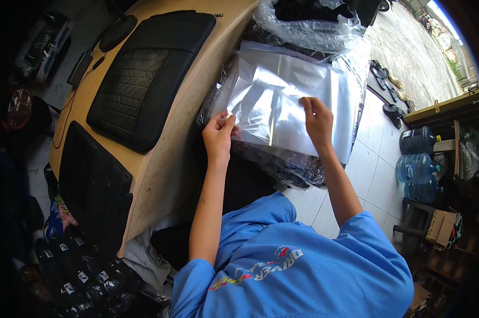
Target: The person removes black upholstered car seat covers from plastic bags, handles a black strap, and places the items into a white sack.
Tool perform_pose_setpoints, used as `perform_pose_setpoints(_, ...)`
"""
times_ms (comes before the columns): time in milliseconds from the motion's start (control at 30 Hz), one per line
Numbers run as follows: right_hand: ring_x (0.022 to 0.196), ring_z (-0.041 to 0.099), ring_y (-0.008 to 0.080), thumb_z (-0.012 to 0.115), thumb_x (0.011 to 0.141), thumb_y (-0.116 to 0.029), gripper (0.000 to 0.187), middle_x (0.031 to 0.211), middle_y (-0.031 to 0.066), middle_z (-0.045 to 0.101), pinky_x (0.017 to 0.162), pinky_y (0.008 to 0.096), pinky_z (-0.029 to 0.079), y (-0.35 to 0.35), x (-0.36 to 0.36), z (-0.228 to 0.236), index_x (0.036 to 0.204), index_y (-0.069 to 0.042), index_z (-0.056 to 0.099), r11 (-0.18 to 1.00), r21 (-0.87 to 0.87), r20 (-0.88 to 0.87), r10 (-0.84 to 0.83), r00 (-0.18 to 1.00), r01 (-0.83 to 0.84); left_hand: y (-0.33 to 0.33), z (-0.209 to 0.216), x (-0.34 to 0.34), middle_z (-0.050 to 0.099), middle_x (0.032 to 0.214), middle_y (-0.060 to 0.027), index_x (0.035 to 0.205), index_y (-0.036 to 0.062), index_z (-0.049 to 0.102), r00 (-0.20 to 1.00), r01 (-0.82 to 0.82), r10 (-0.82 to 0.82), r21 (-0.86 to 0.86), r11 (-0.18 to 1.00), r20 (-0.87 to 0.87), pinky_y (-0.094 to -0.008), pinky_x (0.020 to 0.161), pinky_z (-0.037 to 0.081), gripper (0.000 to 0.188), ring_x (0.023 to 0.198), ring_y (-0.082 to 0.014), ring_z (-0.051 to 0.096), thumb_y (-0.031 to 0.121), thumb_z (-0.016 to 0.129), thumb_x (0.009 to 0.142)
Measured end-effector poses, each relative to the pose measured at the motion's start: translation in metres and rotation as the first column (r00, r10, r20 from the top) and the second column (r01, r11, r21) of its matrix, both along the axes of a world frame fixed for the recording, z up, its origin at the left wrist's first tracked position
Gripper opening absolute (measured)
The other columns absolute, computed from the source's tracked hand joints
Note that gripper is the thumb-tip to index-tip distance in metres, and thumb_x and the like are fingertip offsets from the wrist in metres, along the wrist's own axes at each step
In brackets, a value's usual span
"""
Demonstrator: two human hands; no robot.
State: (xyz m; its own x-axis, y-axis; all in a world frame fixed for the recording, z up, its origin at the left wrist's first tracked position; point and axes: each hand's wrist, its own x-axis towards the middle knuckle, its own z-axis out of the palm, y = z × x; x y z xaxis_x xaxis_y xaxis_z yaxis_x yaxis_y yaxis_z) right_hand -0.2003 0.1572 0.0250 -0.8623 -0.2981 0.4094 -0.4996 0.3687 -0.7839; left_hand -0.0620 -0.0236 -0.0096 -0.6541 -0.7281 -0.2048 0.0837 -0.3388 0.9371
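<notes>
A stack of clear, shiny plastic bags (pixel 281 79) lies in front of me on a bulky bundle (pixel 281 168) wrapped in dark and clear plastic. At the stack's near left corner my left hand (pixel 218 139) is closed, pinching the edge of a clear plastic bag between thumb and fingers. My right hand (pixel 320 123) is over the right part of the stack, its thumb and forefinger pressed together on the film. Glare on the plastic hides where one bag ends and another starts.
On the left, a wooden table (pixel 160 159) holds a black quilted padded case (pixel 139 79) and a flat black piece (pixel 93 185). Crumpled clear wrapping (pixel 308 32) rises behind the stack. Large blue water bottles (pixel 415 168), sandals (pixel 393 114) and a cardboard box (pixel 441 228) stand right.
</notes>
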Motion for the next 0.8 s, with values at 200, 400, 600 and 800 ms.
perform_pose_setpoints(200,0.070,0.065,0.0128,0.051,0.093,-0.023,0.027,0.077,0.0067,0.067,0.062,0.0248,0.049,0.025,-0.059,0.033,0.093,0.001,0.063,0.980,-0.184,0.131,-0.048,0.990,0.072,-0.003,-0.011,0.001,0.061,0.068,-0.0067,0.106,-0.0069,0.054,0.988,0.013,0.017,-0.183,0.983,0.156,-0.0225,0.047,0.046,0.029,0.052,-0.0100,0.057,0.003,0.062,0.081)
perform_pose_setpoints(400,0.075,0.066,0.0191,0.049,0.094,-0.023,0.030,0.089,0.0129,0.065,0.063,0.0258,0.051,0.080,-0.147,0.104,0.102,0.005,0.057,0.890,-0.410,0.163,-0.142,0.976,0.198,-0.002,-0.016,0.000,0.061,0.070,-0.0073,0.107,-0.0069,0.052,0.983,0.035,0.002,-0.198,0.980,0.183,-0.0226,0.047,0.047,0.029,0.055,-0.0110,0.059,0.002,0.061,0.081)
perform_pose_setpoints(600,0.089,0.064,0.0223,0.047,0.094,-0.021,0.030,0.102,0.0139,0.063,0.078,0.0317,0.050,0.115,-0.210,0.177,0.112,0.004,0.051,0.833,-0.511,0.196,-0.130,0.972,0.214,-0.001,-0.018,-0.003,0.061,0.070,-0.0071,0.107,-0.0065,0.051,0.985,0.030,-0.001,-0.168,0.985,0.170,-0.0221,0.046,0.046,0.029,0.055,-0.0109,0.059,0.002,0.061,0.081)
perform_pose_setpoints(800,0.098,0.062,0.0284,0.047,0.094,-0.020,0.033,0.109,0.0181,0.060,0.084,0.0341,0.049,0.146,-0.235,0.238,0.113,0.006,0.050,0.809,-0.566,0.034,-0.169,0.985,0.159,-0.004,-0.026,-0.002,0.060,0.067,-0.0059,0.106,-0.0057,0.052,0.986,0.028,0.006,-0.202,0.979,0.167,-0.0219,0.046,0.047,0.028,0.054,-0.0104,0.059,0.001,0.060,0.081)
